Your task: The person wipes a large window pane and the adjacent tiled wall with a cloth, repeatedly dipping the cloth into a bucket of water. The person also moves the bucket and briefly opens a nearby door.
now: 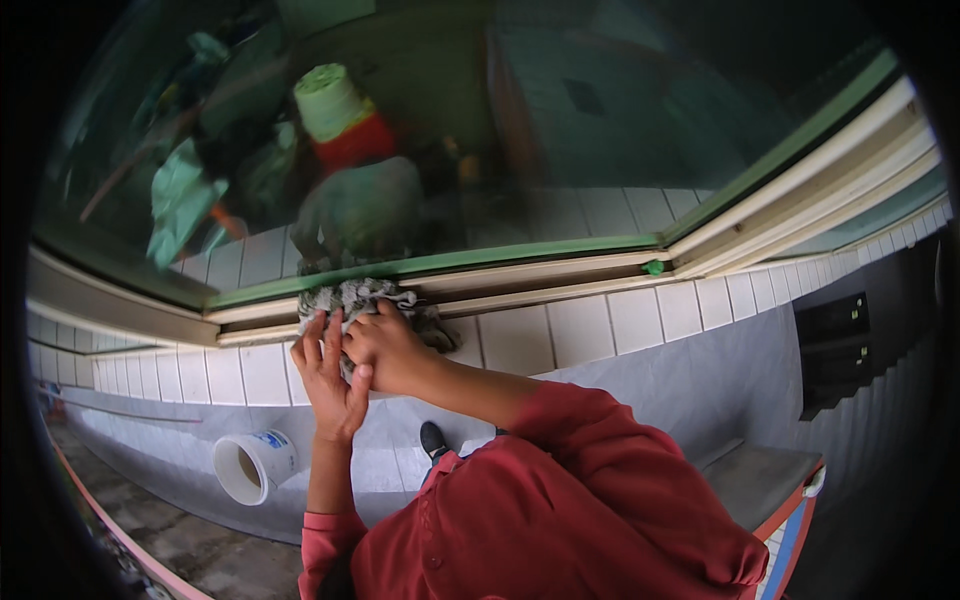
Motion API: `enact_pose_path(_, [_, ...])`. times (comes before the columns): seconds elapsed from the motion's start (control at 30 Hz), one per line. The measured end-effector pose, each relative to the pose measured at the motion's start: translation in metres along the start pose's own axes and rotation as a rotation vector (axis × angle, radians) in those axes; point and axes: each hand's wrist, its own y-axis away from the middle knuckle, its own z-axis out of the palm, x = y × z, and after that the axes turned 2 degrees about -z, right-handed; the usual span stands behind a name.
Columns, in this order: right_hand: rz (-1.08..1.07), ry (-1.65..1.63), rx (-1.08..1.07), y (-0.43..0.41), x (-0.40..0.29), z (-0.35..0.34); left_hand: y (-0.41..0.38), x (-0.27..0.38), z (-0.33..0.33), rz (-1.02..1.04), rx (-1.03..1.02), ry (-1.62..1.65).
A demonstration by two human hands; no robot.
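A crumpled grey-and-white rag (358, 294) lies bunched over the lower track of a window frame (540, 289), against the glass pane. My right hand (386, 349) presses down on the rag with bent fingers. Beside it, my left hand (330, 382) rests its outstretched fingers on the rag's near left part, its thumb apart near the right hand. Whether the left fingers grip the cloth is unclear. White sill tiles (517, 337) run below the frame. A small green object (653, 267) sits in the track's right corner.
A white plastic bucket (255, 466) is on the grey floor at lower left. Black shoe (433, 438) shows below the sill. Behind or reflected in the glass appear a pale green bucket (328, 101) and a red container (356, 141). A ledge with red edging (787, 502) stands at right.
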Motion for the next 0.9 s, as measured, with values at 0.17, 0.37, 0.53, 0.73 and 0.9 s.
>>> enact_pose_path(0.17, [0.085,0.037,0.025,0.062,0.047,-0.079,-0.013,0.07,0.046,0.151,-0.11,0.02])
enact_pose_path(0.37, [0.204,0.184,0.085,0.143,0.103,-0.166,-0.037,0.159,0.099,0.406,-0.306,0.111])
enact_pose_path(0.53, [0.299,0.351,0.009,0.209,0.144,-0.241,-0.054,0.222,0.161,0.561,-0.398,0.245])
enact_pose_path(0.73, [0.475,0.428,-0.075,0.229,0.135,-0.264,-0.07,0.263,0.176,0.653,-0.469,0.219])
enact_pose_path(0.9, [0.667,0.149,0.136,0.258,0.094,-0.272,-0.048,0.257,0.161,0.674,-0.717,0.519])
